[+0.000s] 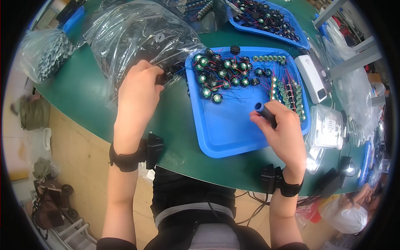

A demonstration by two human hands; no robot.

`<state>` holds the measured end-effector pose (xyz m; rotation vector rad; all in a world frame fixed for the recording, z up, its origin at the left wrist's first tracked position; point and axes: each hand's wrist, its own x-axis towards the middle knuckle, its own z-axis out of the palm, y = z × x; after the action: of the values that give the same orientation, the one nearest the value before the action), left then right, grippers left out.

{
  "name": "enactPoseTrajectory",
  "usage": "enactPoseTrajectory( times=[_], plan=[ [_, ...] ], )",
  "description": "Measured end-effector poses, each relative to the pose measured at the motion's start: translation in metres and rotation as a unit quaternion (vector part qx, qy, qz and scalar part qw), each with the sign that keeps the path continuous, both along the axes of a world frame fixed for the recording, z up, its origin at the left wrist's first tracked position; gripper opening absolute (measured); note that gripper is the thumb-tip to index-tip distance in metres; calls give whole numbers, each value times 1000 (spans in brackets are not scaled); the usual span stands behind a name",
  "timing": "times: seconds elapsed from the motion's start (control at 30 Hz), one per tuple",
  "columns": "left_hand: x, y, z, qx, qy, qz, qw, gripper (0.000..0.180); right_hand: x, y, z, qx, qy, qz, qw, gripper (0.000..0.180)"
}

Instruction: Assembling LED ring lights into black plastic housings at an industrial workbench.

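Note:
My left hand is at the opening of a large clear plastic bag with dark parts inside. Its fingers are curled in around something dark beside the bag's edge, too hidden to name. In my right hand is a short dark tube-shaped tool with a hollow, blue-rimmed end pointing up and left. That hand is over the right side of a blue tray. Small round black parts with green circuit boards and thin wires fill the tray's far left. Rows of small green boards with red wires lie at its right.
A second blue tray full of wired parts stands at the far right. Beside the near tray are a white device and clear plastic boxes. A bag of small grey parts sits on the green table at left.

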<state>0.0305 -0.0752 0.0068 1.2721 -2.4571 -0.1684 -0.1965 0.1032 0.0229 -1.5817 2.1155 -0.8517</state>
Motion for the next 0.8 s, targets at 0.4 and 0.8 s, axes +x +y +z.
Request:
enactPoseTrajectory(
  times=[0.4,0.8],
  plan=[
    [-5,5,-4,10,82,-49,995,15,6,-1,7,-27,-94,29,995,18],
    [-37,86,28,226,372,-192,880,31,21,-1,2,-175,-460,18,871,23]
  ],
)
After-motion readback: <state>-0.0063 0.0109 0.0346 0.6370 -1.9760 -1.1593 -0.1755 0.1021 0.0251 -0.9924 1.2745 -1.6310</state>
